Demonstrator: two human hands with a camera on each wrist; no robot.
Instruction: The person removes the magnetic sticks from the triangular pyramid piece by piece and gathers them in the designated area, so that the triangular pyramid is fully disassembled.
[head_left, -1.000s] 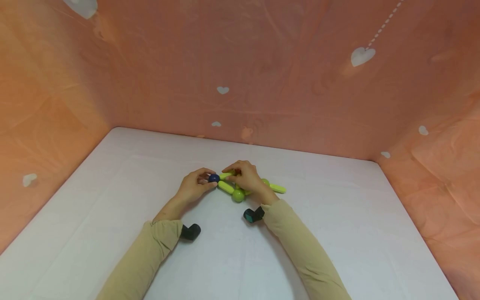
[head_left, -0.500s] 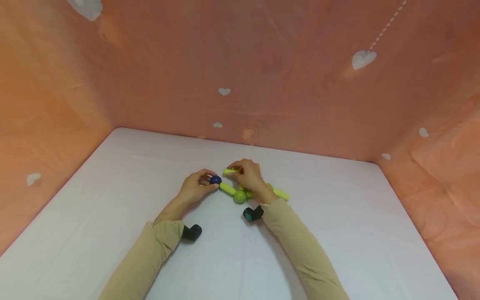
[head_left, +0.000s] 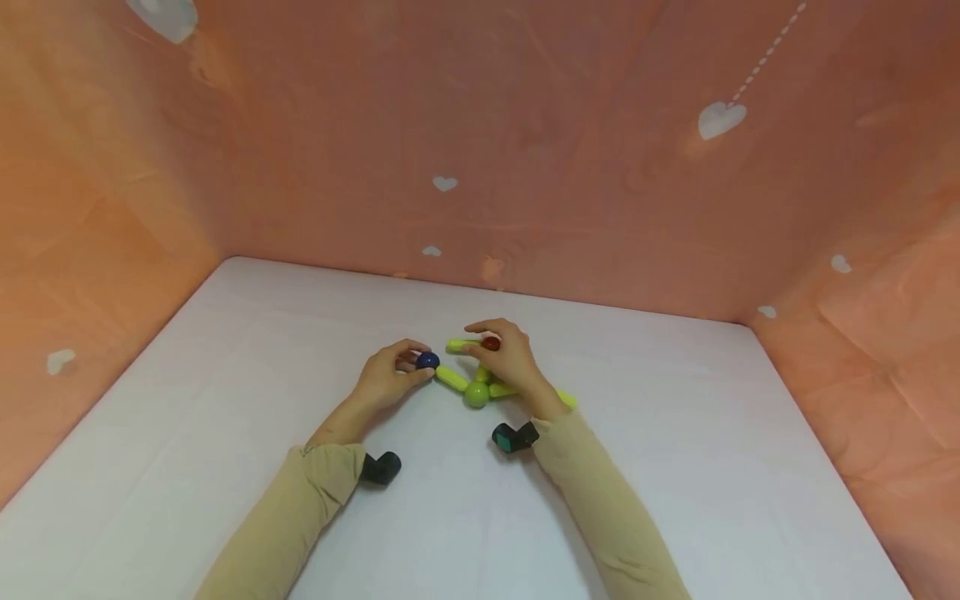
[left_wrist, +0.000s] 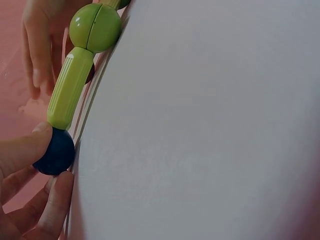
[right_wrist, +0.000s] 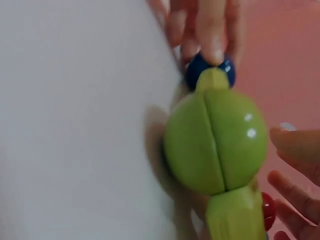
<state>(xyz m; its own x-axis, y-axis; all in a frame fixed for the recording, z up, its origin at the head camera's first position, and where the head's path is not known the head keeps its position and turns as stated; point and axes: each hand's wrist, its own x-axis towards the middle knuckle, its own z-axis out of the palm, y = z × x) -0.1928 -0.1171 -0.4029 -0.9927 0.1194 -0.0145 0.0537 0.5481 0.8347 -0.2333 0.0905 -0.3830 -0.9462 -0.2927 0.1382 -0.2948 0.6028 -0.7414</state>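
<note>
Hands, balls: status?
Left hand pinching blue ball; yellow rod joins it to green ball. Right hand at red ball, contact unclear, partly hiding it. Second rod ends short of blue ball.

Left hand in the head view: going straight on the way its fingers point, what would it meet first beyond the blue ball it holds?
Most likely the end of the upper yellow-green rod by the right hand, though depth is unclear.

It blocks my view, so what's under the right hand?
In the head view, part of a red ball shows, with a yellow-green rod beside it. Whatever else the right hand covers cannot be seen.
</note>
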